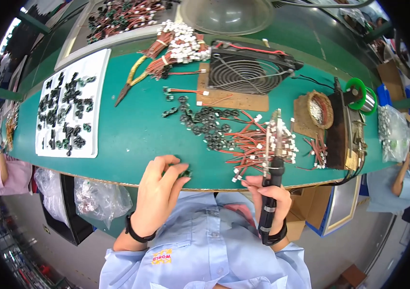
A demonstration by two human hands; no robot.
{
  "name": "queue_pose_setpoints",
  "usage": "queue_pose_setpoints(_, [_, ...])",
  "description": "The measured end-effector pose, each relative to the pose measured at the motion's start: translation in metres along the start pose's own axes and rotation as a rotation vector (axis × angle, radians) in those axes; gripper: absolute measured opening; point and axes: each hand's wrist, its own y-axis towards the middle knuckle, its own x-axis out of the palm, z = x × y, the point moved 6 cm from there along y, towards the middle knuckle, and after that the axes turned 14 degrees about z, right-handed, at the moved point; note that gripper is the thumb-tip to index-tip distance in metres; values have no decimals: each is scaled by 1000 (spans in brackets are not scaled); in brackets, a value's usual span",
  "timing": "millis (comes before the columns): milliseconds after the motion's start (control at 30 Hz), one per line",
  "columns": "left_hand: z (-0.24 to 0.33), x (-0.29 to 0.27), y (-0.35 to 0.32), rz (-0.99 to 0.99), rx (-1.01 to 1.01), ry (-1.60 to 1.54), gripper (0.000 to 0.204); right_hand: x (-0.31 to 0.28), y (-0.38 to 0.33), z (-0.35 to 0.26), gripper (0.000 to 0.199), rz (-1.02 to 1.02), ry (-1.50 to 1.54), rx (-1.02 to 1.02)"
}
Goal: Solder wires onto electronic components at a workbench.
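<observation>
Head view: at a green bench [132, 130] above grey floor [87, 257], the left hand [159, 192] pinched a small part [188, 174]; the right hand [281, 201] gripped a black-handled tool [269, 204].

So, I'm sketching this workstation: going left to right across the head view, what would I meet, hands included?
White tray, left hand, right hand, round brown container, green spool, clear plastic bag.

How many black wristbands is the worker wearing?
2: one wristband on the wrist of the left hand, one on the wrist of the right hand. Any under the sleeves would be hidden.
</observation>
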Motion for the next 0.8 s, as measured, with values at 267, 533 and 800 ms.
queue_pose_setpoints(267, [8,8,-14,-141,78,26,23,3,9,-3,42,34,91,131])
queue_pose_setpoints(533, [31,-2,8,-219,-147,-748,23,9,23,-18,40,-46,222,241])
queue_pose_setpoints(800, [37,25,4,-295,-556,-1140,18,22,31,-37,41,-160,226,167])
